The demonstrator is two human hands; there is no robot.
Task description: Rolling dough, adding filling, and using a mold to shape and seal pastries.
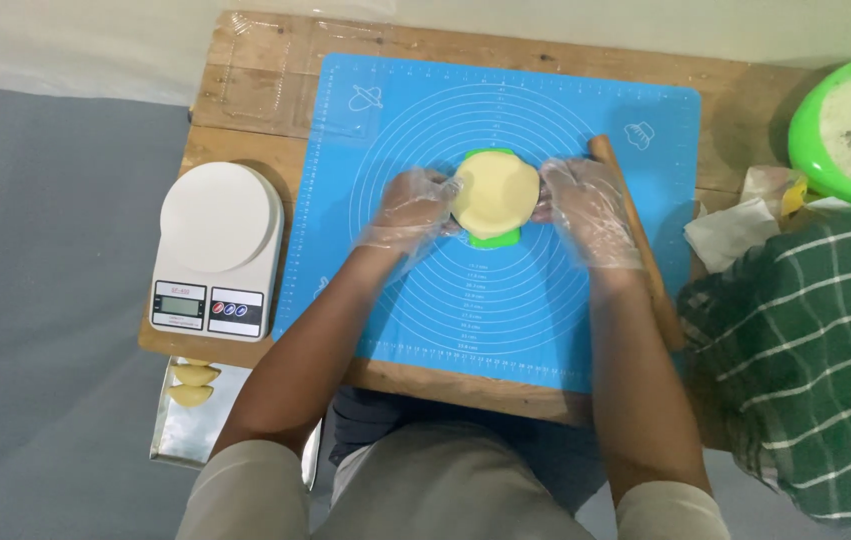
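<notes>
A round, flat piece of yellow dough (494, 190) lies on a green mold (493, 238) in the middle of the blue mat (545, 310). The left hand (415, 208) in a clear glove touches the dough's left edge, with bent fingers closed lightly on the edge. The right hand (585, 208) does the same on the right edge. Neither grip squeezes hard.

The dough looks soft and thin. I think it could tear or fold if a hand pulls too hard, or slide off the mold if only one side gets pushed.

A wooden rolling pin (635, 235) lies just beside the right hand, so the wrist could bump it. A white scale (217, 245) stands at the left on the table (255, 90). A green bowl of flour (850, 125) sits at the far right, near someone in a green checked cloth (815, 350). Folded dough pieces (192, 383) rest on a metal tray (180, 435) below the scale.
</notes>
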